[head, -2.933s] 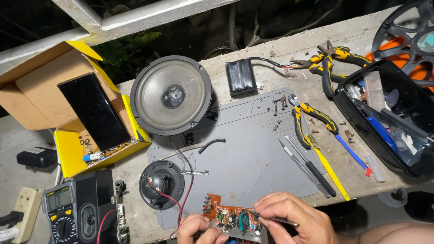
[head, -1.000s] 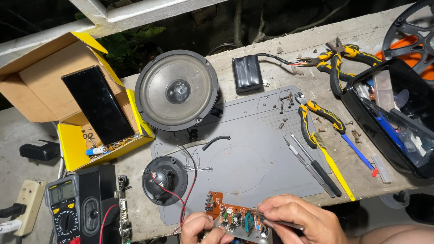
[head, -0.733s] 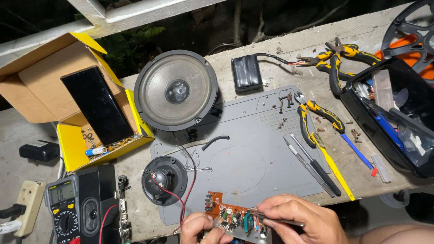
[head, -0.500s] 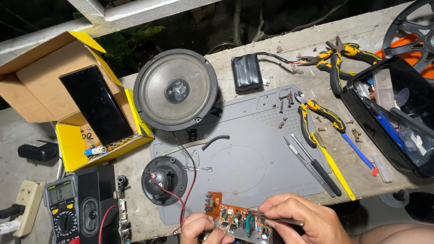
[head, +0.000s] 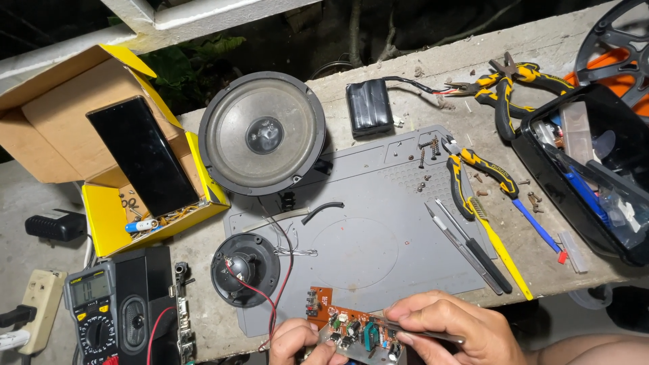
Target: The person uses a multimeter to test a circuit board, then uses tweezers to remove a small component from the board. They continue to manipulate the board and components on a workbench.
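So, head view: orange-brown circuit board point(head: 351, 328) w/ green and dark components sits at the bottom edge, just off the near edge of the grey work mat point(head: 378, 230), held up betw. both hands. Left hand point(head: 297, 341) curled shut on the board's left end, fingers under it; right hand point(head: 449, 328) closed in a pinch on slim metal tweezers point(head: 422, 332), tips over the board's right part. Red and black wires point(head: 274, 290) run from the board area up to a small black speaker point(head: 245, 269) lying at the mat's left corner. Bigger grey-cone speaker point(head: 263, 134) sits beyond it, black battery holder point(head: 369, 108) to its right. On the mat's right: yellow-black cutters point(head: 473, 172), loose screws, two probes and a yellow stick. Surface is a rough concrete ledge point(head: 419, 67), outdoors, dark behind, white rail up top. Far left: yellow cardboard box point(head: 101, 216) w/ a black phone point(head: 142, 155) leaning in it, multimeter point(head: 94, 318) below. Black tool tray point(head: 595, 169) at right.
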